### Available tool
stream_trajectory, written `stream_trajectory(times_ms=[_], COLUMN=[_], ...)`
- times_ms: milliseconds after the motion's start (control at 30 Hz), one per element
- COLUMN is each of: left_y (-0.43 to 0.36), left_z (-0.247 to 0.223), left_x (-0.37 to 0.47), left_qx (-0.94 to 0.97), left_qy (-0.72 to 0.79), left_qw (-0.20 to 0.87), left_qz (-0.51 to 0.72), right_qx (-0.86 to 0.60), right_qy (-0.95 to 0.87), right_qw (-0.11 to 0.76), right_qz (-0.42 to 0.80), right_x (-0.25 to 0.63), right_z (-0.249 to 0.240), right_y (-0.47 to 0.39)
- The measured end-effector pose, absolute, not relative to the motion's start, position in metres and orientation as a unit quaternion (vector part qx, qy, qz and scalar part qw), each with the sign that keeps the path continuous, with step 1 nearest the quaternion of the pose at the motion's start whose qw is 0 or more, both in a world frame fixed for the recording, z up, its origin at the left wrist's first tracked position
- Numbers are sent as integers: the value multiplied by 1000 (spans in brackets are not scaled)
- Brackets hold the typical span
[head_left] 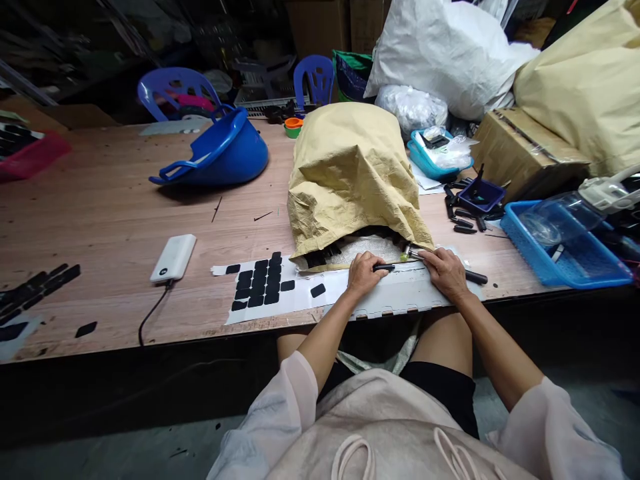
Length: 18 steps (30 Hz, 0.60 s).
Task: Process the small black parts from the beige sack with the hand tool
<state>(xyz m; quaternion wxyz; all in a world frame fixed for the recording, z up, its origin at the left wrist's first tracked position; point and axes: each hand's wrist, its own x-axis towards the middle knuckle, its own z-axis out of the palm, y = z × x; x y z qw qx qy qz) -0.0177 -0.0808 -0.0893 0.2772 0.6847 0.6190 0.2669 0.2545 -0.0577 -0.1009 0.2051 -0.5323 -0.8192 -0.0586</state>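
Note:
My left hand point(366, 274) is closed around a slim black piece point(384, 267), whose end sticks out to the right of the fingers. My right hand point(447, 270) grips a small hammer point(476, 277); its metal head with a yellow-green end shows left of the fingers, its black handle on the right. Both hands rest over a pale flat board point(400, 293) along the table's front edge. Just behind them lies a tan sack point(353, 167), its mouth facing me, with dark pieces partly visible inside. Left of my left hand, rows of black rounded pads point(257, 283) lie on white sheets.
A white power bank point(173, 258) with a cable lies on the left of the table point(120, 200). Behind it a blue tub point(220, 150) is tipped over. To the right stand a blue basket point(520, 233), a purple tray point(481, 195) among black pieces, and a cardboard box point(525, 150).

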Motion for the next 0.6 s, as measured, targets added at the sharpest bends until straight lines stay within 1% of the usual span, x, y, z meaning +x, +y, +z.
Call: stream_trajectory(times_ms=[133, 233, 333, 367, 433, 500, 567, 600], left_y=[-97, -145, -203, -217, -231, -229, -219, -215], left_z=[-80, -78, -95, -106, -131, -155, -171, -174], left_x=[-21, -21, -17, -15, -11, -9, -9, -9], left_qx=[716, 783, 840, 844, 818, 750, 678, 660], left_qy=[581, 469, 332, 322, 379, 485, 569, 587], left_qw=[274, 288, 355, 372, 409, 445, 465, 469], left_qz=[271, 291, 242, 212, 142, 63, 4, -9], right_qx=[-539, -539, -543, -545, -547, -548, -547, -546], right_qy=[-815, -816, -812, -811, -809, -808, -809, -810], right_qw=[207, 204, 204, 205, 206, 206, 205, 204], right_qz=[-45, -47, -55, -56, -57, -58, -60, -61], right_x=[253, 252, 252, 252, 252, 252, 252, 252], right_z=[-105, -104, -106, -106, -108, -108, -107, -107], right_y=[-58, -58, -58, -58, -57, -57, -57, -57])
